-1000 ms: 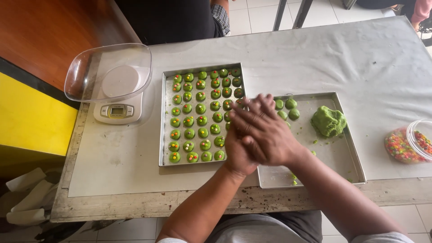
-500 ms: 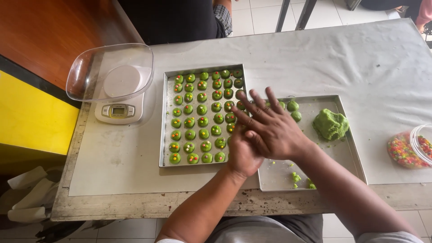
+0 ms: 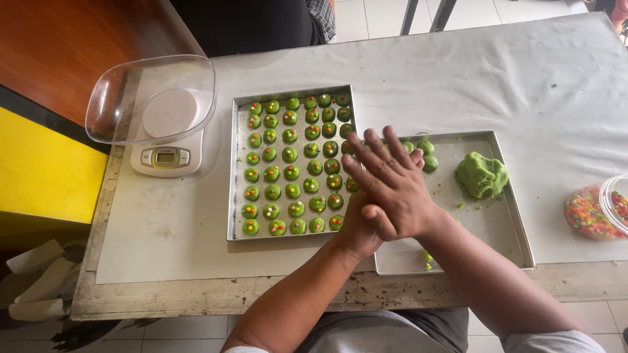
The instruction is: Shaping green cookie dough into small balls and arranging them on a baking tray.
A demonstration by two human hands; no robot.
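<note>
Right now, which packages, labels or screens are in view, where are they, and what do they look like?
Scale screen: small greyish rectangle on the white kitchen scale's front, left of the filled tray, under a clear bowl.
Sprinkle tub: clear round container at the table's right edge, full of multicoloured bits, partly cut off.
No labels or signs can be made out.

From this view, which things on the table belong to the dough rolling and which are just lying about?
In use: right hand pressed over left hand; lump of green dough; square metal tray of green balls; second metal tray.

Lying about: white kitchen scale with clear bowl; clear tub of coloured sprinkles.
</note>
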